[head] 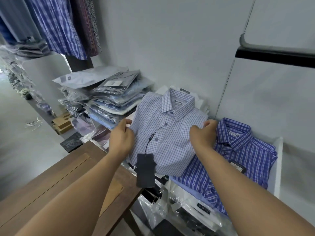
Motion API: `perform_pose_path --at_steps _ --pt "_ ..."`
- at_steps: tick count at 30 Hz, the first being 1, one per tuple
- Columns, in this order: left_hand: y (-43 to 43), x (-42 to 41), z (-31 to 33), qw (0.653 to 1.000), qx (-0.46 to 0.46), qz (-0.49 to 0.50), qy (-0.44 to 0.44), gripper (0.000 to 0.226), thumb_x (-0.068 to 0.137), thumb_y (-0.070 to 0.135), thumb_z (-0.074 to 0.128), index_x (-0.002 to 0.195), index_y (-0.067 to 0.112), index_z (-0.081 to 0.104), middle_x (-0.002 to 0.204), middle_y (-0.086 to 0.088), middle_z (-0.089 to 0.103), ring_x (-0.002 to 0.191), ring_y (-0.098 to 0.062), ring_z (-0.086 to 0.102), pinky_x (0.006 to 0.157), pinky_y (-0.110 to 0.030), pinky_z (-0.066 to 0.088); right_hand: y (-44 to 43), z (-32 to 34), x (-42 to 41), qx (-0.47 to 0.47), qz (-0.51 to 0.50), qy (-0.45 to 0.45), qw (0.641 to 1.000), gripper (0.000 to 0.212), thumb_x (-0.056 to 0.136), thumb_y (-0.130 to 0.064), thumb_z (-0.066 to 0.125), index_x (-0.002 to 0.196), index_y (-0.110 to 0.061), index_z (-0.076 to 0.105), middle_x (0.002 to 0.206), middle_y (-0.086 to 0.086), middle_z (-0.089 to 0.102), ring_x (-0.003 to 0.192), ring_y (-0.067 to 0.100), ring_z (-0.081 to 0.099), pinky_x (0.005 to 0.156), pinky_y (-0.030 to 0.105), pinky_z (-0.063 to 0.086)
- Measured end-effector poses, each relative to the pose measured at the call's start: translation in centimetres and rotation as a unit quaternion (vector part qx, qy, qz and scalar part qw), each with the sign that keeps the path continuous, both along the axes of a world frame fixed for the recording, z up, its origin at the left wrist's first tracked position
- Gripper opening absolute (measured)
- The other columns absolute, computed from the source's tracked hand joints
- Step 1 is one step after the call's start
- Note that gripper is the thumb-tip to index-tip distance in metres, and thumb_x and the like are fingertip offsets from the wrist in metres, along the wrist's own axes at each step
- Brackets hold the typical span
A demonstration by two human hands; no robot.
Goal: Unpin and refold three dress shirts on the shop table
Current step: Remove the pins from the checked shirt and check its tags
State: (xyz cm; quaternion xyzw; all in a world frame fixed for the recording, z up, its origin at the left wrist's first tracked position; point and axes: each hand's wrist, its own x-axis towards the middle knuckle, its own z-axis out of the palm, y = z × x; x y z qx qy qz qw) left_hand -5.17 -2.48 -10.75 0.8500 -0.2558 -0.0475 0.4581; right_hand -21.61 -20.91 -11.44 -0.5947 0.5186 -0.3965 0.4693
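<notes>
Checked shirt (pixel 167 133), pinched between left hand (pixel 121 138), right hand (pixel 203 134)

Light check shirt (pixel 170 142): collar label (pixel 178 103) unreadable; hanging shirts (pixel 56 23) cut off at top; far-left stacks (pixel 29 48) blurred.

checked shirt (pixel 168 133): matt woven cloth | table (pixel 56 176): smooth wood | bags (pixel 109 97): glossy plastic | tag (pixel 145 169): matt, probably card
</notes>
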Motion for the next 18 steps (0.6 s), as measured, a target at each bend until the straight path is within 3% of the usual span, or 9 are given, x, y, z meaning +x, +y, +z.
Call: perform_pose_path --at_steps 3,5,7,9,10,12,14,16,18 --pt "1.6 -0.6 -0.2 0.997 0.079 -0.02 -0.003 0.042 0.098 0.058 0.038 0.131 0.032 0.045 0.097 0.005 0.064 0.085 -0.022 0.063 0.07 -0.037 0.047 0.9 0.5 0.4 0.095 0.019 -0.015 0.995 0.061 0.085 -0.039 0.068 0.134 -0.015 0.04 0.112 -0.002 0.056 0.094 0.023 0.061 0.08 0.04 0.055" --pt "2.7 -0.3 -0.8 0.989 0.141 -0.035 -0.02 0.043 0.095 0.066 0.042 0.117 0.03 0.052 0.092 0.002 0.064 0.087 -0.027 0.064 0.069 -0.035 0.045 1.5 0.2 0.3 0.11 0.057 0.027 0.992 0.072 0.083 -0.046 0.07 0.145 -0.019 0.047 0.128 0.002 0.06 0.107 0.026 0.063 0.093 0.044 0.056" --pt "3.5 0.3 -1.6 0.985 0.157 -0.042 -0.048 0.03 0.1 0.042 0.048 0.081 0.018 0.051 0.073 -0.003 0.058 0.077 -0.032 0.061 0.061 -0.034 0.04 2.4 -0.3 0.0 0.076 0.077 0.097 0.989 0.055 0.088 -0.041 0.063 0.138 -0.021 0.058 0.126 0.004 0.066 0.1 0.026 0.067 0.084 0.041 0.059" --pt "4.4 0.5 -2.2 0.986 0.146 -0.042 -0.074 0.038 0.097 0.017 0.048 0.061 0.013 0.037 0.064 -0.004 0.044 0.067 -0.031 0.051 0.055 -0.033 0.03 3.9 -0.3 -0.5 0.029 0.062 0.128 0.989 0.029 0.091 -0.037 0.054 0.108 -0.02 0.07 0.112 0.006 0.069 0.087 0.026 0.068 0.067 0.032 0.054" --pt "5.0 0.5 -2.5 0.985 0.141 -0.049 -0.084 0.04 0.095 0.01 0.048 0.059 0.014 0.033 0.063 -0.002 0.041 0.065 -0.027 0.046 0.054 -0.033 0.026 4.8 -0.3 -0.7 0.008 0.05 0.135 0.99 0.023 0.09 -0.038 0.052 0.09 -0.02 0.066 0.109 0.007 0.064 0.081 0.027 0.065 0.064 0.03 0.049" --pt "6.3 -0.2 -2.5 0.987 0.115 -0.061 -0.097 0.041 0.092 -0.001 0.048 0.06 0.017 0.031 0.064 0.001 0.038 0.061 -0.019 0.038 0.053 -0.032 0.022 6.3 -0.2 -1.1 -0.027 0.023 0.141 0.989 0.029 0.087 -0.04 0.056 0.07 -0.016 0.055 0.107 0.006 0.047 0.074 0.025 0.058 0.066 0.029 0.044" --pt "7.6 -1.0 -2.6 0.99 0.083 -0.071 -0.085 0.032 0.086 -0.007 0.044 0.064 0.014 0.035 0.063 0.001 0.039 0.059 -0.017 0.035 0.051 -0.031 0.023 8.1 0.2 -1.8 -0.06 0.017 0.097 0.993 0.036 0.084 -0.034 0.061 0.06 -0.012 0.045 0.096 0.005 0.045 0.065 0.02 0.05 0.06 0.026 0.037" --pt "8.6 -1.7 -2.7 0.994 0.051 -0.093 -0.016 0.019 0.087 -0.002 0.045 0.078 0.013 0.053 0.069 0.003 0.053 0.063 -0.017 0.047 0.052 -0.027 0.032 9.9 0.8 -2.4 -0.042 0.053 0.006 0.998 0.033 0.081 -0.025 0.06 0.061 -0.012 0.037 0.074 0.006 0.041 0.058 0.017 0.036 0.056 0.028 0.025" --pt "9.4 -2.3 -2.4 0.987 0.006 -0.099 0.128 0.022 0.091 0.016 0.053 0.111 0.017 0.062 0.095 0.002 0.068 0.077 -0.012 0.061 0.059 -0.024 0.044 11.4 1.7 -2.6 0.03 0.087 -0.087 0.992 0.03 0.081 -0.014 0.059 0.062 -0.015 0.036 0.062 0.005 0.031 0.056 0.016 0.028 0.057 0.031 0.021"
